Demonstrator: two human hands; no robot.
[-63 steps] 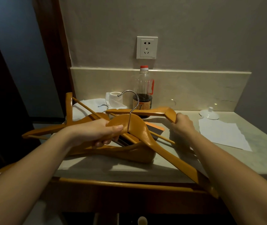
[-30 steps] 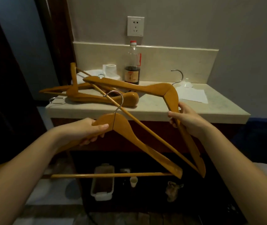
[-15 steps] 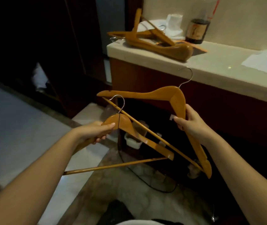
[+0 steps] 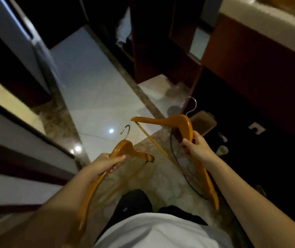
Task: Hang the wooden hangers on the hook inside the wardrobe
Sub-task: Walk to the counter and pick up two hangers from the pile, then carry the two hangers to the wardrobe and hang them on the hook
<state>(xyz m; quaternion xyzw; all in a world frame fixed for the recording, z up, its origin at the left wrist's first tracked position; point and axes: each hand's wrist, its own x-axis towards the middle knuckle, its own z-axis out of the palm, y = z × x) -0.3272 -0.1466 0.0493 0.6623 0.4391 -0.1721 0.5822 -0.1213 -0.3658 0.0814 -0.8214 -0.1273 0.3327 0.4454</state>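
I hold one wooden hanger in each hand, low in front of my body and above the floor. My left hand (image 4: 105, 164) grips the left wooden hanger (image 4: 125, 146) near its neck, metal hook pointing up and away. My right hand (image 4: 196, 147) grips the right wooden hanger (image 4: 177, 120) on its right arm, just below the neck; its crossbar runs diagonally down between my hands. More wooden hangers (image 4: 290, 2) lie blurred on the counter at the top right. The dark wardrobe opening (image 4: 107, 18) stands ahead; no hook shows inside it.
A marble-topped counter (image 4: 268, 27) with a red-brown front runs along the right. A black cable (image 4: 179, 169) trails over the patterned floor under the right hanger. White floor tiles (image 4: 89, 83) stretch ahead. A dark-edged panel (image 4: 17, 122) lies close on my left. Small items sit under the counter.
I have turned left away from the counter, carrying both hangers. The view has tipped down to the floor, and the counter has slid to the upper right.
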